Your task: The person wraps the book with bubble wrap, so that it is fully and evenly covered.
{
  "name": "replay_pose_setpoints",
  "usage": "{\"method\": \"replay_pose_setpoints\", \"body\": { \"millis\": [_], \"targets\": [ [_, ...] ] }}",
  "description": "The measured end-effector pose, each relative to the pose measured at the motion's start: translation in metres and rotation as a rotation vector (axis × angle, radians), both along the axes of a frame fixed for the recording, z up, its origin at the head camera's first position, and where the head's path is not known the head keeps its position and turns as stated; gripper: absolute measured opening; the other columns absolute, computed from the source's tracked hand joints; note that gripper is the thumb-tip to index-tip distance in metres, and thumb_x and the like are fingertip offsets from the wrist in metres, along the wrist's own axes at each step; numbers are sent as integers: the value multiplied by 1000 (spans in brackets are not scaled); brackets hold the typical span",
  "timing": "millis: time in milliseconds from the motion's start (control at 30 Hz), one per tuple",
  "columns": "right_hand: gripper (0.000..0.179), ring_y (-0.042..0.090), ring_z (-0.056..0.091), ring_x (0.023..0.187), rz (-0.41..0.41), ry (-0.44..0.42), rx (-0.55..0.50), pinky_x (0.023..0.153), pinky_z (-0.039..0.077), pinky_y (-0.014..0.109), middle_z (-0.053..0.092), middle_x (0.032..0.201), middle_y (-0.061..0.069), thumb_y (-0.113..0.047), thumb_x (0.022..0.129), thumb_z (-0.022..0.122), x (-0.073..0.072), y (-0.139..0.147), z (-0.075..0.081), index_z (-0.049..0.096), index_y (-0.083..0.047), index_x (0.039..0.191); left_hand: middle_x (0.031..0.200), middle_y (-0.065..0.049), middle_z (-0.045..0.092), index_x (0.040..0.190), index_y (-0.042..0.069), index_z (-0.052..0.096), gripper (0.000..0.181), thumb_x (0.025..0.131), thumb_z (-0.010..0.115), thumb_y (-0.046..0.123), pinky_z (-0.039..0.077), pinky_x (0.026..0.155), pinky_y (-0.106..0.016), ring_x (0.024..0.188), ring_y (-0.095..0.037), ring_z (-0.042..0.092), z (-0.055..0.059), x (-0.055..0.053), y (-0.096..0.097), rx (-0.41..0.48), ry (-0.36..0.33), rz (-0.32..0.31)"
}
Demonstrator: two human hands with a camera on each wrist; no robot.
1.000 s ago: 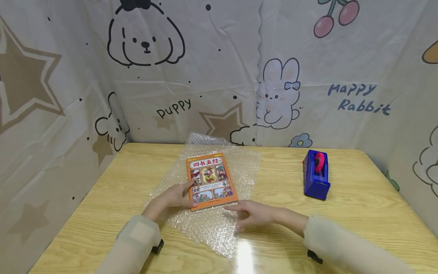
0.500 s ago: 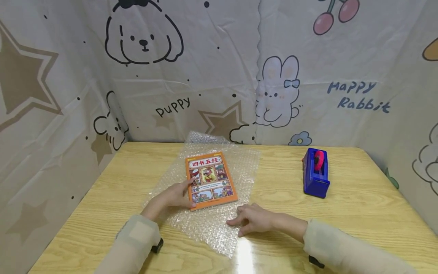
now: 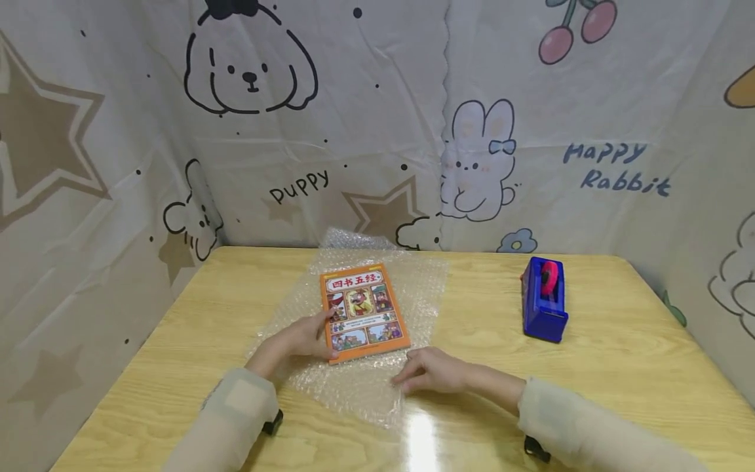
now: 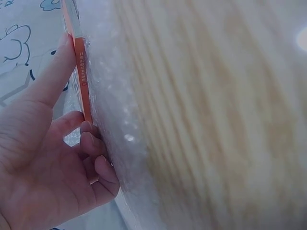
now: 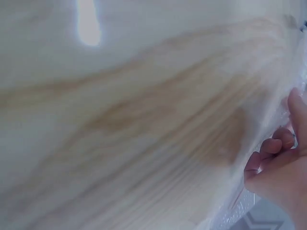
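An orange comic-style book [image 3: 366, 314] with Chinese characters on its cover lies on a sheet of bubble wrap [image 3: 348, 390]. My left hand [image 3: 301, 337] holds the book by its left edge, near the lower corner. In the left wrist view the thumb lies against the book [image 4: 82, 79], and the other fingers curl in by its spine and the wrap. My right hand [image 3: 433, 370] pinches the wrap's right edge, just below the book's lower right corner. In the right wrist view its fingers [image 5: 271, 146] are curled beside the clear film.
A blue tape dispenser [image 3: 544, 308] with a pink-red roll stands at the right of the wooden table [image 3: 478, 301]. The wrap's far end rises against the printed cloth backdrop [image 3: 377, 131] behind the table.
My right hand has moved from beside the book's lower corner down to the wrap's edge and taken hold of it. The wrap's near corner has shifted up slightly. My left hand stays put.
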State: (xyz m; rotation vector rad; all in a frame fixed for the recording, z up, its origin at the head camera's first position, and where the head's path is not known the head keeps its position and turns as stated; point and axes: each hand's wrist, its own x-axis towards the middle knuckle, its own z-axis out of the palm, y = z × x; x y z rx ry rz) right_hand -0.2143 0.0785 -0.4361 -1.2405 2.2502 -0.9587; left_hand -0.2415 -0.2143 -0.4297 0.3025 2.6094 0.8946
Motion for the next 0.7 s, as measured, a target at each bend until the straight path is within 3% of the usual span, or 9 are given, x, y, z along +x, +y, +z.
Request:
{"method": "replay_pose_setpoints", "body": {
  "millis": [67,167,267,333,400,500,600,700],
  "targets": [
    [24,6,58,84,-41,-68,-47,85,48,31,68,100,6,-18,84,62,-3,0,1,68,-2,102,139,-28,34,144,3,21,100,67,80,28,22,106,-53,128,-42,30,-2,1,0,-5,-6,-2],
    [22,6,51,72,-145,-158,-131,63,47,20,64,88,7,-13,86,61,-10,-2,3,67,3,100,139,-30,34,143,1,21,100,68,80,29,24,106,-52,128,-43,31,-2,3,-2,-33,6,-19],
    [20,4,44,64,-250,-163,-185,56,39,16,63,82,8,-10,87,59,-20,-6,6,67,5,98,137,-31,35,143,0,21,98,69,80,28,28,104,-52,125,-43,34,0,2,-3,-56,37,-40],
    [20,4,42,61,-306,-159,-205,54,36,16,64,81,11,-8,87,59,-26,-9,8,67,7,97,132,-30,42,143,1,21,95,70,78,22,35,99,-49,117,-40,44,0,1,-3,-66,55,-46],
    [19,4,44,62,-339,-147,-206,54,38,17,66,87,15,-8,87,58,-32,-12,8,67,7,96,122,-29,49,144,2,21,92,70,75,15,41,91,-48,104,-36,51,1,1,-3,-80,69,-56],
    [20,5,47,64,-392,-117,-179,55,40,18,67,91,16,-11,88,59,-40,-18,7,68,6,95,115,-27,53,144,3,22,89,70,71,8,44,87,-46,96,-34,52,1,0,-3,-95,80,-64],
    [20,6,48,66,-445,-96,-151,55,41,20,68,90,13,-14,87,60,-47,-23,7,70,4,92,123,-30,49,143,2,25,84,74,71,7,39,96,-48,108,-37,50,1,1,-2,-95,85,-73],
    [19,8,48,68,-492,-107,-138,56,40,20,67,88,11,-14,87,61,-52,-27,8,70,2,91,125,-28,48,143,3,27,77,78,68,4,38,97,-47,108,-36,49,2,1,-1,-85,72,-77]
  ]
}}
